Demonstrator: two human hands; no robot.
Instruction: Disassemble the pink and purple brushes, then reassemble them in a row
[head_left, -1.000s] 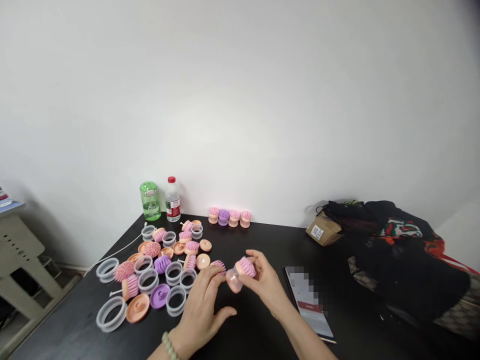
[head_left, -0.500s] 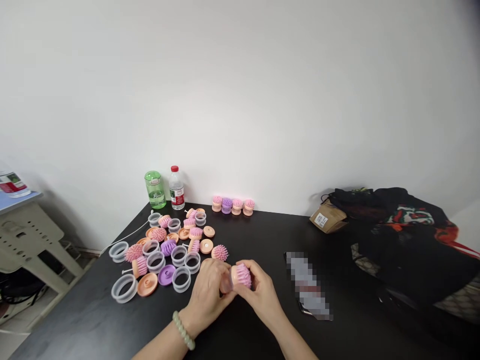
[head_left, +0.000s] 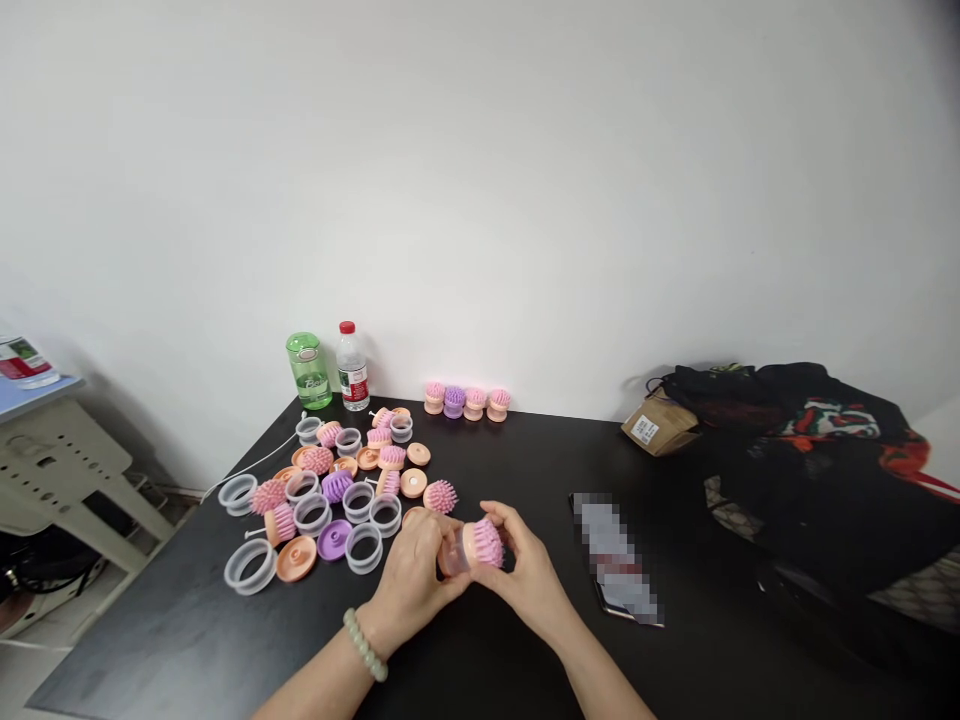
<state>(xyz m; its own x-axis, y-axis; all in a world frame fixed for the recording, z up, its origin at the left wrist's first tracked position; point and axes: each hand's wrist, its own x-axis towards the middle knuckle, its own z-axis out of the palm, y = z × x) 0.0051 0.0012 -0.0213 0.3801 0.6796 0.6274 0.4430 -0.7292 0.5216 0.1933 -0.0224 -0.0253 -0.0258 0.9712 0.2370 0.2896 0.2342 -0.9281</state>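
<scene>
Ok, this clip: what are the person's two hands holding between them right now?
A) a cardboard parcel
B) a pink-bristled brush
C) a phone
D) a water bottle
B. The left hand and right hand both close around a pink-bristled brush held between them.

Left hand (head_left: 409,572) and right hand (head_left: 529,572) held a pink-bristled silicone brush (head_left: 486,544) between them, above the black table (head_left: 150,640) (pale green bead bracelet (head_left: 364,645) on left wrist).
</scene>
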